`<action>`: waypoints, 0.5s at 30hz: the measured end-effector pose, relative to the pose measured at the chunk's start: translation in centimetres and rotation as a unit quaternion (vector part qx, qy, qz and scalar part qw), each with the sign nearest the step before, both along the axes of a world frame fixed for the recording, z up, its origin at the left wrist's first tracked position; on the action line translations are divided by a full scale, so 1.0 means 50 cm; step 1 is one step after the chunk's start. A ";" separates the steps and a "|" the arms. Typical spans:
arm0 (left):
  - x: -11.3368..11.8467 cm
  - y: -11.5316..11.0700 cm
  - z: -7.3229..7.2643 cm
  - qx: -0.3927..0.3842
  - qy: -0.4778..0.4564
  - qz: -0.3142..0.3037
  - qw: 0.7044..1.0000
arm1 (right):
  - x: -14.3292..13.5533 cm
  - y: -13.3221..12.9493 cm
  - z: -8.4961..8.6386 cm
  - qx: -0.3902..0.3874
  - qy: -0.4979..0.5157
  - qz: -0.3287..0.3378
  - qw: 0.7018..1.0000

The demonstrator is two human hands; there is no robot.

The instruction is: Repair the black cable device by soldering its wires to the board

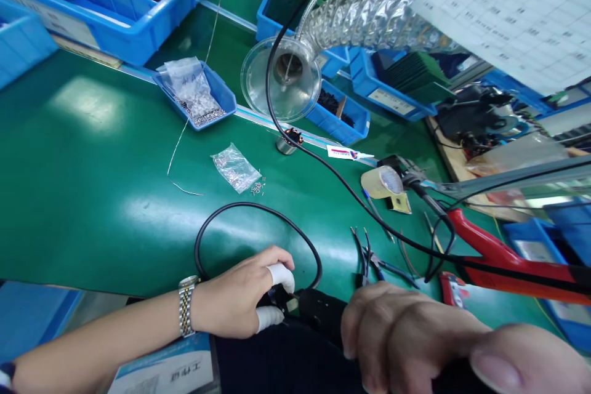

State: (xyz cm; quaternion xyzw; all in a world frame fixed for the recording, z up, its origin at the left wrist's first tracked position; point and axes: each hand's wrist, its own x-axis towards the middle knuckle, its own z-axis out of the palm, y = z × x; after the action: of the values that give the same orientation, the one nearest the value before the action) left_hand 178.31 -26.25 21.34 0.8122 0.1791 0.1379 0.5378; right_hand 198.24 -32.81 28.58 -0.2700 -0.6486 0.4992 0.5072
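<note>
My left hand, with white covers on its thumb and index finger, pinches a small black part just above my lap. My right hand is close to the camera, its fingers wrapped round a black cylindrical body. The end of that body meets or nearly meets the part in my left fingers; the exact contact is hidden. A black cable loops over the green bench behind my left hand. Dark leads with bare ends and pliers lie beyond my right hand.
A small bag lies beside loose metal pins. Behind are a blue tray of small parts, a copper-wound motor piece and an extraction funnel. A hanging black cable crosses toward a red-handled tool.
</note>
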 end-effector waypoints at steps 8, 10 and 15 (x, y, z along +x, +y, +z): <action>0.001 -0.018 -0.045 -0.053 0.024 0.079 0.995 | -0.033 0.029 0.008 -0.046 -0.069 -0.022 0.996; 0.002 -0.018 -0.053 -0.057 0.018 0.071 0.996 | -0.039 0.030 0.008 -0.056 -0.095 -0.047 0.993; -0.001 -0.013 -0.056 -0.034 -0.017 0.050 0.998 | -0.047 0.032 0.013 -0.045 -0.130 -0.069 0.988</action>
State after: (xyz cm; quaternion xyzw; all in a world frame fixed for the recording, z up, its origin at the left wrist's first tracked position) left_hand 178.27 -26.89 18.54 0.7809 0.2150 0.1720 0.5607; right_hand 195.90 -31.19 29.22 -0.3990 -0.6660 0.4522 0.4390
